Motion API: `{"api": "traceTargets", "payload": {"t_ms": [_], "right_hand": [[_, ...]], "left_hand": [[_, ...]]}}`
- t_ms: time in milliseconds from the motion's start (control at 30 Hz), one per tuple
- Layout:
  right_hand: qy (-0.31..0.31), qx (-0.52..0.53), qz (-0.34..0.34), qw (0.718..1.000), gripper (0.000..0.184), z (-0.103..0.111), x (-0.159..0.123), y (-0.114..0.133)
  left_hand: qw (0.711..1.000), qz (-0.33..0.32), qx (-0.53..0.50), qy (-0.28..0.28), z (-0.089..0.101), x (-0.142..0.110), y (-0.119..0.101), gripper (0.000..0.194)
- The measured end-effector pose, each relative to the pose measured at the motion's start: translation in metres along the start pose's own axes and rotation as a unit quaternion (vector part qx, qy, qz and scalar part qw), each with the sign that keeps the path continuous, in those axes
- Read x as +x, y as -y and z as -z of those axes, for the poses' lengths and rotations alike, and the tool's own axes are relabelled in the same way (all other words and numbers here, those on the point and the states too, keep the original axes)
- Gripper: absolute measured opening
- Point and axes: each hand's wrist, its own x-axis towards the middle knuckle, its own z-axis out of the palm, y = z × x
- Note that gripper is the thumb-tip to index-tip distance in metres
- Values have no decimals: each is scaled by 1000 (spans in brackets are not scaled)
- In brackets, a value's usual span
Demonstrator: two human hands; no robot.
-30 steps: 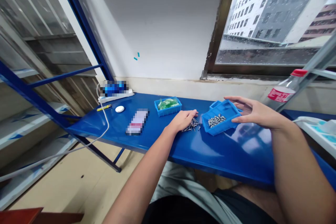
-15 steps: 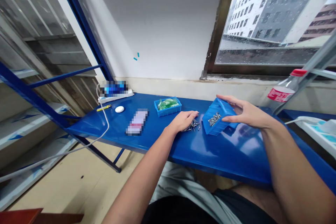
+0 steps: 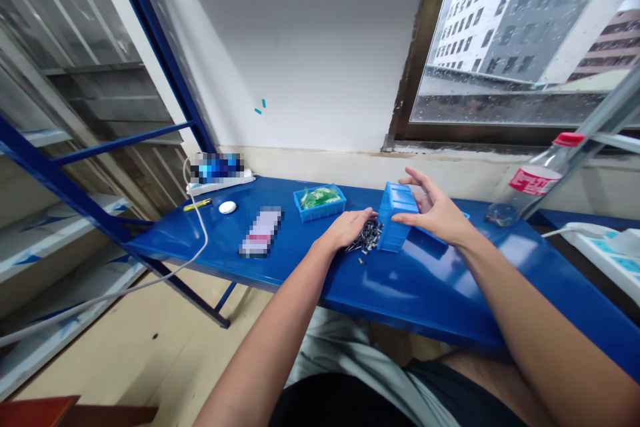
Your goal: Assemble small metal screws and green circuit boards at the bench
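A blue plastic bin [image 3: 397,220] stands tipped on its side, its mouth turned left toward a heap of metal screws [image 3: 369,237]. My right hand [image 3: 434,212] grips this bin from the right, thumb on its near side. Just left of the heap, my left hand [image 3: 351,228] lies on the table with fingers stretched out, bordering the screws. It holds nothing that I can see. One screw [image 3: 362,261] lies a little nearer the front. Behind my right hand, another blue bin [image 3: 436,238] is mostly hidden.
On the blue table [image 3: 400,293], a bin with green packets [image 3: 320,199] sits behind my left hand. A blurred phone [image 3: 263,232], a white round object [image 3: 227,207] and a yellow-handled tool [image 3: 198,205] lie left. A plastic bottle [image 3: 533,177] and a power strip [image 3: 607,250] are right.
My right hand has tilted the bin leftward onto its side, and its screws have slid out onto the heap beside my left hand. My left hand has stayed in place.
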Motion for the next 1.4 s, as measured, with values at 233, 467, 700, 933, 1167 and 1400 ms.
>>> {"api": "traceTargets", "payload": {"t_ms": [233, 467, 700, 933, 1167, 1400], "right_hand": [[2, -4, 17, 1000, 115, -3, 2, 2], [17, -29, 28, 999, 108, -13, 0, 13], [19, -19, 24, 999, 107, -16, 1, 15], [25, -28, 26, 999, 107, -15, 1, 15], [20, -39, 27, 999, 107, -11, 0, 17], [24, -59, 25, 998, 110, -6, -1, 17]], "left_hand": [[1000, -15, 19, 10, 0, -2, 2, 69], [998, -38, 40, 31, 1, -1, 1, 63], [997, -51, 52, 32, 2, -3, -3, 63], [996, -45, 64, 31, 2, -4, -6, 61], [995, -53, 66, 48, 3, -3, -9, 61], [995, -56, 71, 51, 3, -3, -8, 61]]}}
